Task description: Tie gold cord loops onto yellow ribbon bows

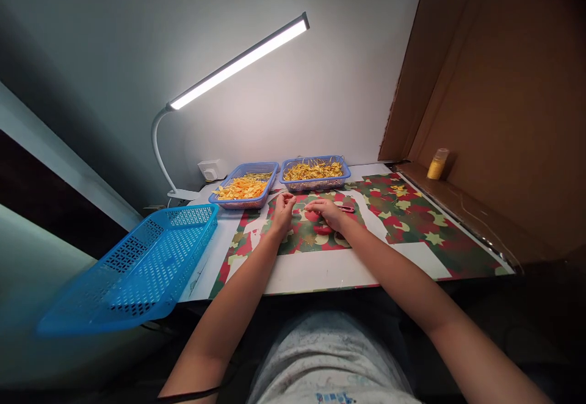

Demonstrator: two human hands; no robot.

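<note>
My left hand (284,206) is held over the patterned table cover, its fingers closed in a pinch. Facing it, my right hand (325,209) has its fingertips pressed together too, a small gap away. Whatever lies between the fingertips is too small to make out. Just beyond my right hand lies a pink-handled tool (347,209), partly covered by the hand. A blue-violet basket (270,196) behind my left hand holds yellow-orange leaf-like pieces (242,188). Another basket (315,184) behind both hands holds a tangle of thin golden pieces (313,169).
A large blue basket (160,263) overhangs the table's left edge. A lit lamp (242,62) arches above. Small yellow pieces (400,191) lie at the right. A bottle of yellow grains (438,164) stands by the cardboard wall (494,99).
</note>
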